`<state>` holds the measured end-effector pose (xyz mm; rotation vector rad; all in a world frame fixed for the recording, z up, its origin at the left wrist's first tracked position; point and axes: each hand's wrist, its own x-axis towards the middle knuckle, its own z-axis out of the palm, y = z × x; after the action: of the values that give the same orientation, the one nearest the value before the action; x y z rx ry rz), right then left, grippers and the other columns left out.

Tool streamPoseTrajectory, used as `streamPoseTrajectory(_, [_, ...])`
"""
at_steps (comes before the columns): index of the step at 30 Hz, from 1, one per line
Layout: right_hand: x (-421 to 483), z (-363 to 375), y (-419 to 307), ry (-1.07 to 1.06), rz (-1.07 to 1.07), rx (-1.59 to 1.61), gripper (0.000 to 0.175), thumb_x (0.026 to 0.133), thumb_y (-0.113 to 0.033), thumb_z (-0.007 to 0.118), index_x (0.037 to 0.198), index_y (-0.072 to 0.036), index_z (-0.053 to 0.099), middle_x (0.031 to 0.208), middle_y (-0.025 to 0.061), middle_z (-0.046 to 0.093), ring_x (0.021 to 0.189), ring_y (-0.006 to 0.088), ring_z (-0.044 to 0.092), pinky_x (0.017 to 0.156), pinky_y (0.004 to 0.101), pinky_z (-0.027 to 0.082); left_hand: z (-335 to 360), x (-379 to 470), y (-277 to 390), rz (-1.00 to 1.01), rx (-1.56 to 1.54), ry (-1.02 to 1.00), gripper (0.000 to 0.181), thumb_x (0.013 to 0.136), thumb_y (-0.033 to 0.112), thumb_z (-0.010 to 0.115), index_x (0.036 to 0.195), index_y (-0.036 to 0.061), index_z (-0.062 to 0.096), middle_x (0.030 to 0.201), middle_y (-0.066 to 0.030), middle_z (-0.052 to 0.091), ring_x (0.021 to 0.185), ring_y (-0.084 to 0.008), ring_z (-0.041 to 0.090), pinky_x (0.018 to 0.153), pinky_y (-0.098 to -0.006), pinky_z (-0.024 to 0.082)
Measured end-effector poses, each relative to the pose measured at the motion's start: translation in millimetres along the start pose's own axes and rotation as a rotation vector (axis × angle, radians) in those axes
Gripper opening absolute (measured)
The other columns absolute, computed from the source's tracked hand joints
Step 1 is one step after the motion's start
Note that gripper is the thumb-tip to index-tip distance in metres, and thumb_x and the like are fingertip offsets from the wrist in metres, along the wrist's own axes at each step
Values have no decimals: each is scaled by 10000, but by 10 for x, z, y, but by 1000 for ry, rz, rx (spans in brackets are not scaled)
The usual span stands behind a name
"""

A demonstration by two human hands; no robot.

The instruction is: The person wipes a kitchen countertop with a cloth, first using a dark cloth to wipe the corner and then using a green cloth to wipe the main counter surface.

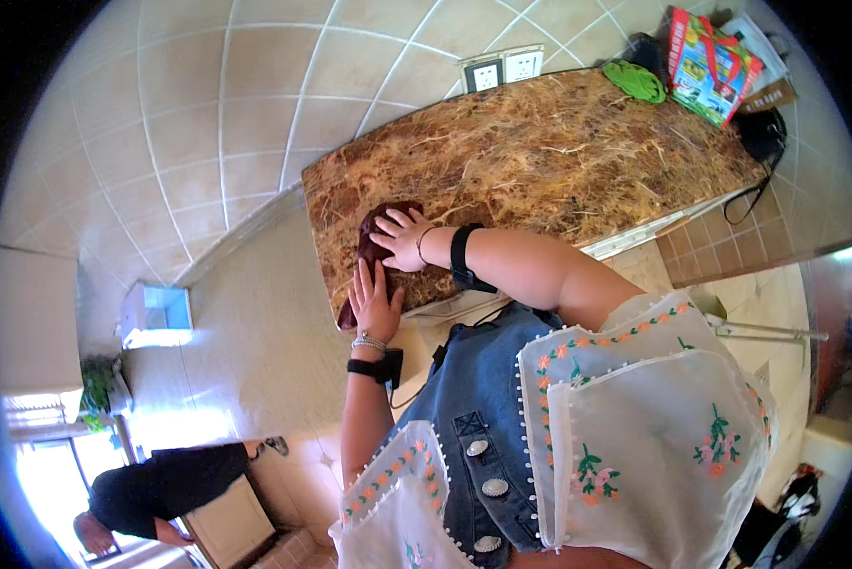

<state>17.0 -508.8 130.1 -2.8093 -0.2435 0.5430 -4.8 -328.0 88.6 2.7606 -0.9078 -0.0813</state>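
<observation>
A dark red cloth [374, 250] lies bunched near the left end of the brown marbled countertop [511, 156]. My left hand [376, 302] rests on its lower part at the counter's end, palm down with fingers extended. Just above and to the right, my right hand [401, 240] presses flat on the cloth's upper part, its fingers spread. The two hands are close together, and neither is closed around the cloth. Part of the cloth is hidden under them, and a bit of it shows at the counter's corner beside my left wrist.
A green cloth [635, 81] and a colourful bag [710, 67] sit at the counter's far right end, with a black bag [761, 135] beside them. Wall sockets [502, 69] are behind the counter. A person in black [162, 491] bends over at lower left.
</observation>
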Motion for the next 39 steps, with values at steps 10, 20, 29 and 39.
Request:
streamPoseTrajectory(10, [-190, 254, 308, 233, -110, -41, 561, 819, -134, 506, 1362, -165, 369, 1451, 71, 267, 1342, 293, 210, 1058, 468, 240, -15, 20, 92, 68, -44, -17, 622, 835, 163, 512, 1402, 102, 262, 1491, -148, 113, 1348, -350, 175, 1077, -482, 169])
streamPoseTrajectory(20, [-1112, 146, 1238, 328, -269, 173, 421, 723, -45, 498, 1120, -136, 599, 1157, 66, 566, 1082, 279, 485, 922, 380, 416, -63, 108, 1043, 245, 56, -105, 638, 740, -6, 490, 1346, 148, 365, 1452, -106, 246, 1256, -363, 332, 1009, -472, 321])
streamPoseTrajectory(29, [-2378, -905, 2517, 54, -106, 735, 276, 798, -89, 512, 1059, -32, 580, 973, 102, 625, 867, 171, 599, 775, 307, 481, -690, 957, 2306, 536, -328, -223, 605, 727, -50, 474, 1303, 130, 426, 1244, -170, 481, 1085, -335, 514, 883, -396, 455])
streamPoseTrajectory(39, [-2995, -2313, 3264, 561, -333, 1266, 378, 837, -186, 592, 1150, 19, 541, 1087, 66, 595, 977, 142, 566, 855, 269, 441, -1311, 2049, 3357, 332, -876, 262, 295, 839, 126, 578, 1113, 17, 565, 876, -102, 628, 754, -172, 594, 677, -289, 474])
